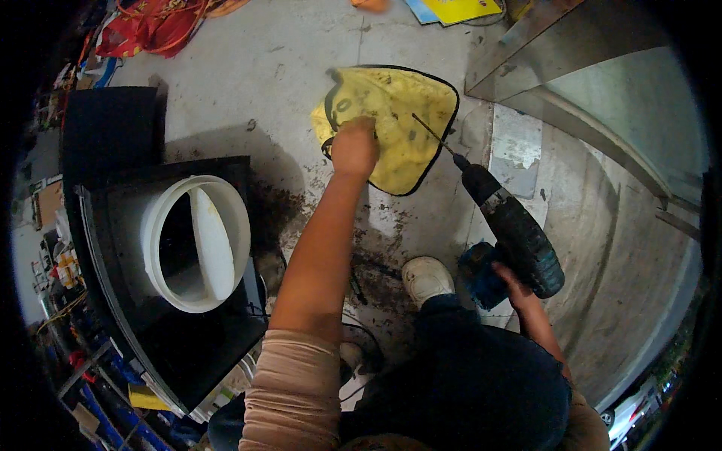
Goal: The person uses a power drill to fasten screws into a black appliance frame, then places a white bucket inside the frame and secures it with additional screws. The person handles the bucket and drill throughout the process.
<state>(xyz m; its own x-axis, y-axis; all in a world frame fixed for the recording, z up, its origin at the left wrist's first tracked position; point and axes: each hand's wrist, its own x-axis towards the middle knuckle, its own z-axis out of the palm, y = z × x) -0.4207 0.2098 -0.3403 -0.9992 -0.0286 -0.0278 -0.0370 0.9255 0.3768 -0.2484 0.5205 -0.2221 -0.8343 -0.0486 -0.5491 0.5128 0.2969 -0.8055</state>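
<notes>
My left hand is closed on a yellow cloth with a dark border and dirty smudges, over the grey floor. Its fingertips are hidden behind the back of the hand. A black cordless drill with a blue-tinted battery is gripped in my right hand, most of which the drill covers. From its chuck a long thin drill bit points up and left, its tip in front of the cloth.
To the left, a white round bucket rests on a black box-like unit. A metal-framed panel stands at the right. Dark debris and cables lie near my shoe. Red bags are at the far left.
</notes>
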